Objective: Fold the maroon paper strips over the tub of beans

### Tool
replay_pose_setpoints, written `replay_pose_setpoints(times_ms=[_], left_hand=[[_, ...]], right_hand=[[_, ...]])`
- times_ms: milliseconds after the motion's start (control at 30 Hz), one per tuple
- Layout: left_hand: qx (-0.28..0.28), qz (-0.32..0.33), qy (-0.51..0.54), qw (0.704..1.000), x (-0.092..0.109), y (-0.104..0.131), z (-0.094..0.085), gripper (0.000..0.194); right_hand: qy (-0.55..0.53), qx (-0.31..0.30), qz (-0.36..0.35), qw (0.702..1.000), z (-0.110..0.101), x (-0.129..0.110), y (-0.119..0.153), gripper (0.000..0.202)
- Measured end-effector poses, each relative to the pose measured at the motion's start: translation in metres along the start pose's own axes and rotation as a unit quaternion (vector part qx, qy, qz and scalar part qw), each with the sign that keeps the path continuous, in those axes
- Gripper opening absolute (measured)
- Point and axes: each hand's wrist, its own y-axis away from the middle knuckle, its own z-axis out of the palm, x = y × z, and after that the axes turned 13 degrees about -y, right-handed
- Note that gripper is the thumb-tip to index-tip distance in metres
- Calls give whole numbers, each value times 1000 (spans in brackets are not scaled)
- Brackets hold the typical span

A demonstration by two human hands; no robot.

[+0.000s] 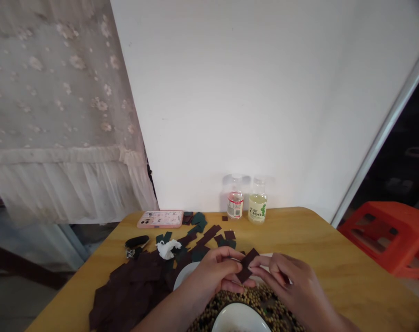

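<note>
A small dark brown rectangular piece (250, 263), thin and flat like cloth or paper, is held tilted above the near part of the table. My left hand (221, 269) pinches its left side between thumb and fingers. At its right edge, my right hand (290, 281) has thumb and forefinger pressed together on the piece; whether something tiny is also between them I cannot tell. Below both hands spread many small yellowish-brown and dark grains or beads (212, 306). A white bowl (240, 318) stands among them, its contents mostly cut off by the frame.
A pile of dark brown pieces (129, 293) lies left, with dark green ones (198, 223) behind. Nearby are a white crumpled tissue (168, 249), a black object (136, 241) and a pink-cased phone (160, 219). Two bottles (235, 203) (258, 205) stand by the wall; a red stool (391, 235) is right.
</note>
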Motion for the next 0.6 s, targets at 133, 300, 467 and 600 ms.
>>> replay_pose_setpoints(times_ms=[133,300,467,600], left_hand=[[6,-3,2,1000,1,1,1,36],[0,-2,6,1000,3,3,2,35],[5,-10,3,1000,4,3,2,35],[4,-6,6,1000,3,1,1,34]], right_hand=[[-4,-21,1,1000,2,3,4,37],[2,-23,19,1000,2,2,4,36],[-4,-20,22,1000,2,2,3,35],[-4,-21,22,1000,2,3,4,37]])
